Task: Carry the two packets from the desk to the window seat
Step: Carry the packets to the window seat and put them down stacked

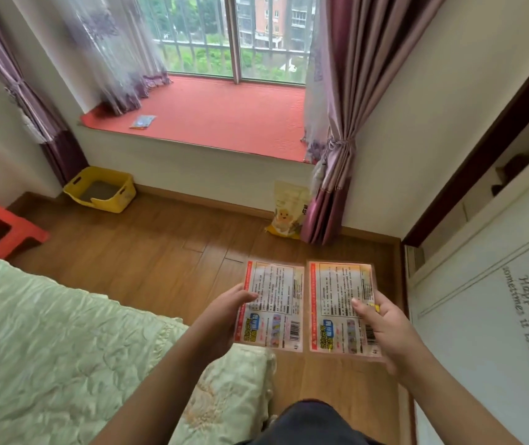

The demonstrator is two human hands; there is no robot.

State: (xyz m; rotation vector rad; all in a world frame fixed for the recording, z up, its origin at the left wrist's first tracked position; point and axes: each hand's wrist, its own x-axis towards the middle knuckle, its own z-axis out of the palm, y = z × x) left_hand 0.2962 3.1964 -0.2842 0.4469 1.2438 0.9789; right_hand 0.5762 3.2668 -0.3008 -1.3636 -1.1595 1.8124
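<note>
Pink-edged packets, two of them, are held side by side over the wood floor point(147, 252): the left hand point(224, 311) clamps the left packet point(271, 305), the right hand point(382, 322) clamps the right packet point(340, 308), thumbs on top. A third small packet point(142, 121) lies on the red window seat point(224, 117) at 11 o'clock. Open floor runs between bed point(48, 332) and wardrobe point(481, 316). One yellow bin point(101, 189) at 10 o'clock holds grey litter.

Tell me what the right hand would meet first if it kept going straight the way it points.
Likely nothing close: the right hand with its packet points over bare floor toward the window seat. Depth is unclear.
</note>
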